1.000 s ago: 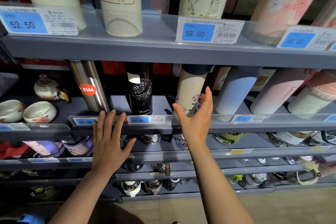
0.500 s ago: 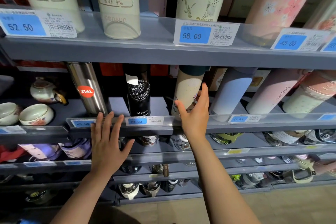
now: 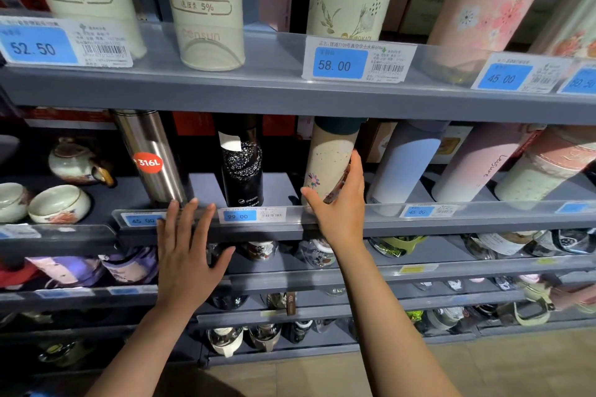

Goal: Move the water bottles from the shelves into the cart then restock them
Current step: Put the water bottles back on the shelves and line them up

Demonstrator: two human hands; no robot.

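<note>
A cream floral bottle [image 3: 329, 155] with a dark teal lid stands on the middle shelf [image 3: 503, 219]. My right hand [image 3: 338, 213] reaches over the shelf's price rail and wraps the bottle's lower part, thumb on its left and fingers on its right. To its left stand a black Pepsi bottle [image 3: 242, 171] and a steel bottle [image 3: 151, 155] with a red 316L sticker. My left hand [image 3: 187, 264] is spread flat in front of the rail, fingertips at the rail below the steel bottle, holding nothing. A light blue bottle [image 3: 403, 164] and a pink bottle [image 3: 477, 164] stand to the right.
The upper shelf [image 3: 258, 90] carries tall cream and floral bottles close above the middle row. A teapot [image 3: 74, 161] and tea bowls [image 3: 58, 203] sit at the left. Lower shelves hold glass bottles and cups. Wooden floor [image 3: 483, 364] shows below. No cart is in view.
My right hand has moved deeper over the rail and closed round the cream floral bottle's lower part. My left hand has stayed at the rail, fingers spread.
</note>
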